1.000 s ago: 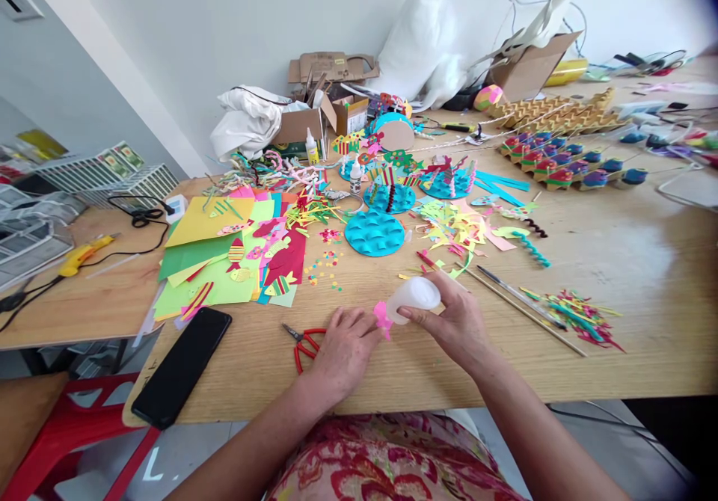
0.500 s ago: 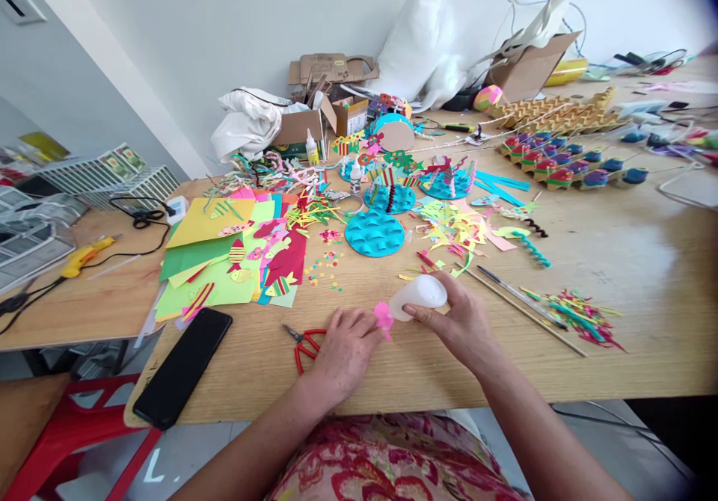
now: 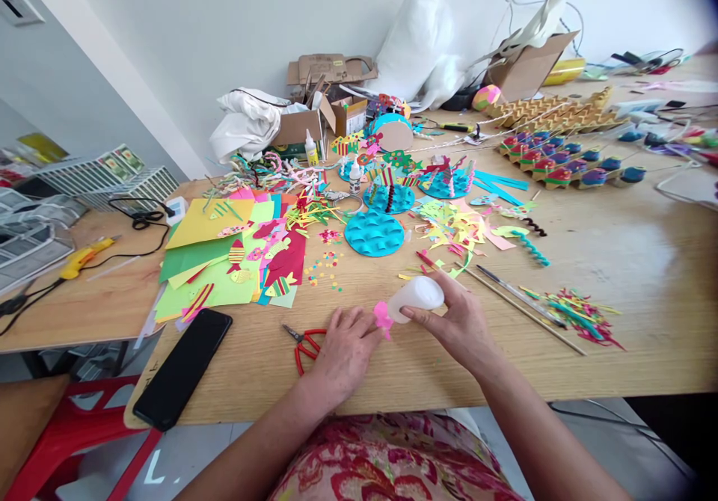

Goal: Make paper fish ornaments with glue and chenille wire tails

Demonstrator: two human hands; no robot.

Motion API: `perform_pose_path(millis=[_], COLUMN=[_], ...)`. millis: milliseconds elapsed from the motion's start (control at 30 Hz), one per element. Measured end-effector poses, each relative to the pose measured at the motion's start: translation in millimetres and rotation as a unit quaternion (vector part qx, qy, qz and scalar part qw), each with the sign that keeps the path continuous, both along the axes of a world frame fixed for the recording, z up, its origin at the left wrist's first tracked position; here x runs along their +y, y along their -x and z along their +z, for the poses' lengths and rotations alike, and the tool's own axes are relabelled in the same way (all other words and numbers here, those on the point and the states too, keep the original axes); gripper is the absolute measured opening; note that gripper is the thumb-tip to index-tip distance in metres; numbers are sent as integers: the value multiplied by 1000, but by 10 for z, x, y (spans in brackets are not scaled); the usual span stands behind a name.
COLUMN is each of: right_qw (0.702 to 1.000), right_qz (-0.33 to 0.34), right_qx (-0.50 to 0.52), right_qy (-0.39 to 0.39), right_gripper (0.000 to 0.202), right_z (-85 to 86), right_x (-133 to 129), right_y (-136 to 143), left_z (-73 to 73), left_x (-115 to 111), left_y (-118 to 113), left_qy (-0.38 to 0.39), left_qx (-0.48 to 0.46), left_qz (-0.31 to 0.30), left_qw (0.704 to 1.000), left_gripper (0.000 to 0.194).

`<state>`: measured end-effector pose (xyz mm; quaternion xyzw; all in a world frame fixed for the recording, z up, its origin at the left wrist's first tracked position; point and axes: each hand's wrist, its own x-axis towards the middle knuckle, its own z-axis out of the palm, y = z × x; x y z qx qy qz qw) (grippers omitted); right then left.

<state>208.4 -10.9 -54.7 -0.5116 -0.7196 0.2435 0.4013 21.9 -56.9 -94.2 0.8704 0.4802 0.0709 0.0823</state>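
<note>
My right hand [image 3: 457,318] is wrapped round a white squeeze bottle [image 3: 418,297], tipped so its lower end points left and down at a small pink paper cutout [image 3: 382,317]. The bottle's tip is hidden. My left hand [image 3: 351,344] lies flat on the table, fingers stretched out, its fingertips touching the cutout's left edge. Just left of that hand are red-handled pliers [image 3: 303,345]. Beyond the hands sits a round blue bumpy disc [image 3: 374,233].
A black phone [image 3: 183,368] lies at the front left, below coloured paper sheets [image 3: 207,224] with paper fish. A wooden stick [image 3: 527,312] and a pen [image 3: 513,292] are at right. Painted egg-carton pieces [image 3: 561,161] and cardboard boxes [image 3: 300,128] stand farther back.
The bottle in my right hand has shifted very slightly left. My left hand has stayed on the table by the pink cutout.
</note>
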Motion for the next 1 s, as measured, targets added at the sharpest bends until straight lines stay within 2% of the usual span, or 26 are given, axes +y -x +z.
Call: perform_pose_path(millis=[833, 1000], right_qw=[1000, 1000], right_qz=[-29, 2], right_qx=[-11, -17], right_qy=[-1, 11], right_gripper=[34, 29], right_z=[-19, -6], right_x=[8, -14], right_y=[-40, -17], left_z=[16, 21], left_x=[4, -1], left_y=[1, 1], left_qy=[4, 6], left_qx=[9, 6], left_qz=[3, 12], left_qw=[1000, 1000], left_gripper=[34, 33])
